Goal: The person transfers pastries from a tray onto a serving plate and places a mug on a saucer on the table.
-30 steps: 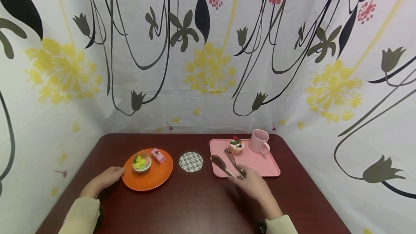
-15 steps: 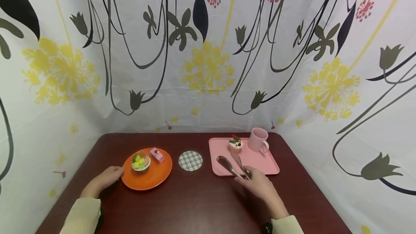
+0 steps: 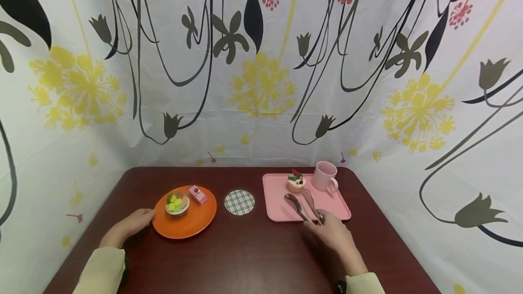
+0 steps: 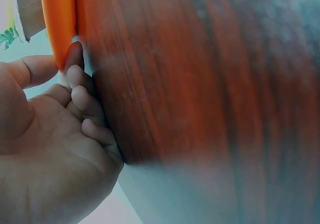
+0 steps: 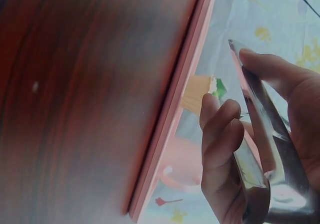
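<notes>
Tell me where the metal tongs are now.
In the head view, the metal tongs are right of centre, in the right hand, tips overlapping the pink tray.

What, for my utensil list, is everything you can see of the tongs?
The tongs are shiny and silvery, apparently metal, with two arms meeting at a bend. The right hand holds them, thumb on one arm, fingers on the other. Their spread ends point forward over the pink tray, with nothing gripped; one looks spoon-like, the other's shape is unclear. Whether they touch the tray can't be told.
</notes>
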The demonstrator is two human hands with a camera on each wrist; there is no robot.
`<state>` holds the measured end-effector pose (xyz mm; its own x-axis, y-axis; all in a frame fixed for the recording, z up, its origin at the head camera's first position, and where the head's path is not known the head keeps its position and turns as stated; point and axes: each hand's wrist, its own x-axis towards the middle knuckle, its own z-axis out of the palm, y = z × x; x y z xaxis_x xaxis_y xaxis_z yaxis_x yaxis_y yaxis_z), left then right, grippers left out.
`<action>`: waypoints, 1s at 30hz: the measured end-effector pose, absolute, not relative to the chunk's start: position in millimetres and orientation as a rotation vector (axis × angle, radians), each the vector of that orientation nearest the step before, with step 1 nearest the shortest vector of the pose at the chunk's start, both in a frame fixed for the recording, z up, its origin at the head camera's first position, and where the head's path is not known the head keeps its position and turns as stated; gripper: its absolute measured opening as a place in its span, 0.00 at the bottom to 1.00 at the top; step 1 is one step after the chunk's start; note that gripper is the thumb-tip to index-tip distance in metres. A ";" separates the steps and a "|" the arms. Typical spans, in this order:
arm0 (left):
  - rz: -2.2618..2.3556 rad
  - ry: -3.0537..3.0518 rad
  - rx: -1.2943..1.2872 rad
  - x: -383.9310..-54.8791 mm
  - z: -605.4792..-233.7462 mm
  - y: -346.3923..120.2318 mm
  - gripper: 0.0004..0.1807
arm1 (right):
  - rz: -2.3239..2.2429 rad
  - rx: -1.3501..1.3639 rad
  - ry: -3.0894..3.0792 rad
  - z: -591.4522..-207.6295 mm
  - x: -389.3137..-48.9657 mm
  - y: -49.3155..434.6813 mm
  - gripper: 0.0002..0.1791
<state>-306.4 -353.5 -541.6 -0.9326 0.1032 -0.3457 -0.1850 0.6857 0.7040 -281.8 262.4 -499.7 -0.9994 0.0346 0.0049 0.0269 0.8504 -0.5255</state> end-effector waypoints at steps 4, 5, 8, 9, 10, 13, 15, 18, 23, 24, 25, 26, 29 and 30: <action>1.120 2.567 -0.097 -299.8 -534.0 -345.0 0.16 | 0.812 -0.098 -3.009 -502.5 -282.7 269.4 0.24; 1.128 2.577 -0.088 -297.5 -531.4 -342.6 0.16 | 0.806 -0.111 -3.010 -502.5 -282.9 270.8 0.23; 1.136 2.591 -0.114 -294.2 -526.5 -338.2 0.16 | 0.796 -0.134 -3.016 -501.3 -284.6 273.9 0.21; 1.138 2.590 -0.098 -293.6 -526.1 -338.5 0.17 | 0.793 -0.134 -3.019 -500.3 -285.3 274.5 0.23; 1.141 2.589 -0.088 -293.3 -526.7 -339.1 0.16 | 0.788 -0.136 -3.024 -499.7 -286.3 275.1 0.24; 1.146 2.578 -0.049 -294.5 -530.8 -343.1 0.16 | 0.776 -0.137 -3.039 -497.6 -289.5 276.1 0.31; 1.153 2.575 -0.033 -294.6 -532.2 -344.1 0.17 | 0.749 -0.133 -3.051 -496.8 -292.1 276.9 0.37; 1.152 2.578 -0.058 -292.8 -529.6 -342.1 0.17 | 0.719 -0.128 -3.066 -496.7 -296.6 278.2 0.41; 1.117 2.595 -0.101 -293.0 -526.2 -338.3 0.18 | 0.707 -0.131 -3.072 -497.1 -303.5 279.9 0.43; 1.111 2.596 -0.108 -292.9 -525.3 -337.8 0.18 | 0.708 -0.133 -3.075 -497.4 -304.8 279.9 0.43; 1.100 2.599 -0.104 -293.1 -525.4 -337.9 0.19 | 0.706 -0.134 -3.078 -497.9 -306.0 279.8 0.43; 1.102 2.594 -0.104 -293.1 -524.6 -337.9 0.19 | 0.703 -0.133 -3.080 -498.1 -307.4 279.3 0.43; 1.101 2.584 -0.110 -292.0 -523.8 -338.5 0.21 | 0.681 -0.128 -3.077 -499.1 -311.0 277.7 0.42; 1.098 2.584 -0.115 -291.7 -523.3 -338.5 0.22 | 0.676 -0.122 -3.072 -499.0 -311.9 276.9 0.41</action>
